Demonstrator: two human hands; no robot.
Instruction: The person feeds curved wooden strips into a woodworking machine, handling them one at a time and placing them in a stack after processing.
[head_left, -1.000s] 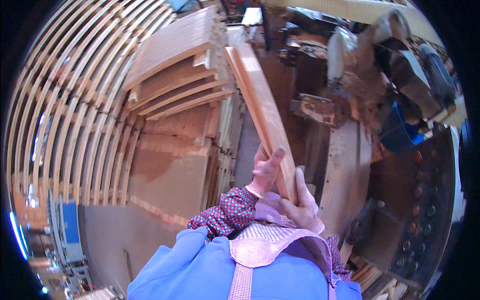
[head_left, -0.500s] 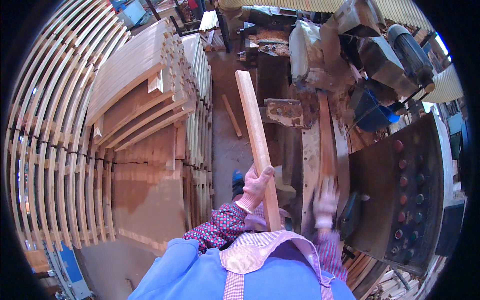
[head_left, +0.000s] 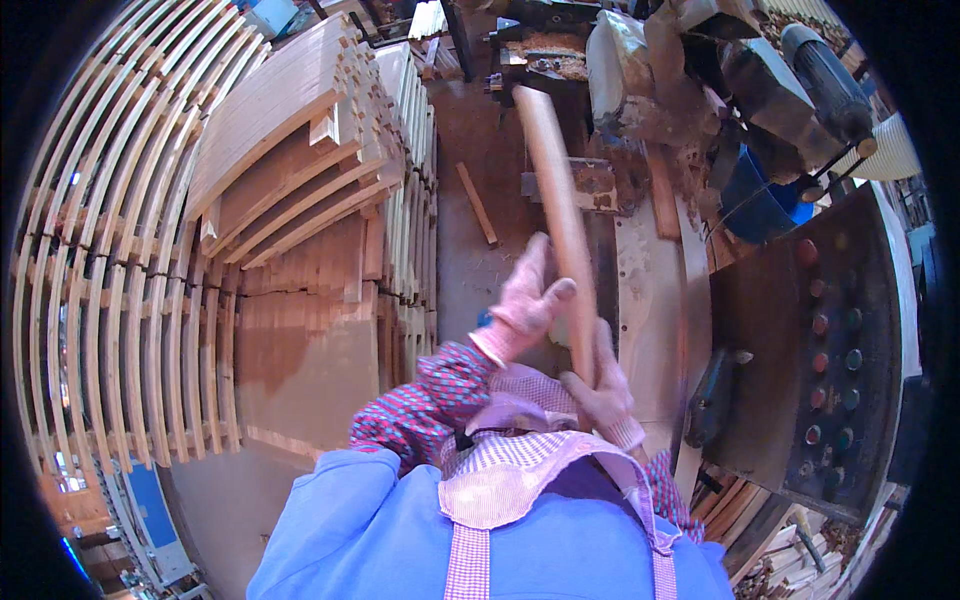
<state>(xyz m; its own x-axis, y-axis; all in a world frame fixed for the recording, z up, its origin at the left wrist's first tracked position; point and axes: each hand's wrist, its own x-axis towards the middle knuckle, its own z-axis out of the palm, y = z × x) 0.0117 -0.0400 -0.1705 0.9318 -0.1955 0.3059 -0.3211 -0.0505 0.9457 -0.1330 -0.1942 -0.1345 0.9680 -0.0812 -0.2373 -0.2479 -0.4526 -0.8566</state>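
Note:
A long squared wooden strip [head_left: 560,200] slants up and away in front of my body, slightly blurred. My right hand [head_left: 606,392], gloved, is closed round its near end, the thumb on the left side and the fingers along the right. My left hand [head_left: 525,305], in a pinkish knit glove, is at the strip's left side. Its fingers stretch forward and its thumb is spread, the thumb tip against or just beside the wood. Right of the strip, another wooden piece [head_left: 662,195] lies on the machine's metal bed [head_left: 645,300], its far end at the machine head [head_left: 625,75].
At left stand stacked curved wooden panels [head_left: 270,110] and tall slatted stacks [head_left: 130,300]. A loose stick [head_left: 477,205] lies on the floor. On the right are a button panel [head_left: 830,370], a blue bucket [head_left: 755,195] and a motor [head_left: 825,85]. Wood offcuts [head_left: 790,560] lie at lower right.
My right hand has left the piece on the machine bed and taken the near end of the strip. My left hand's grip has loosened, and the strip has shifted right and farther away.

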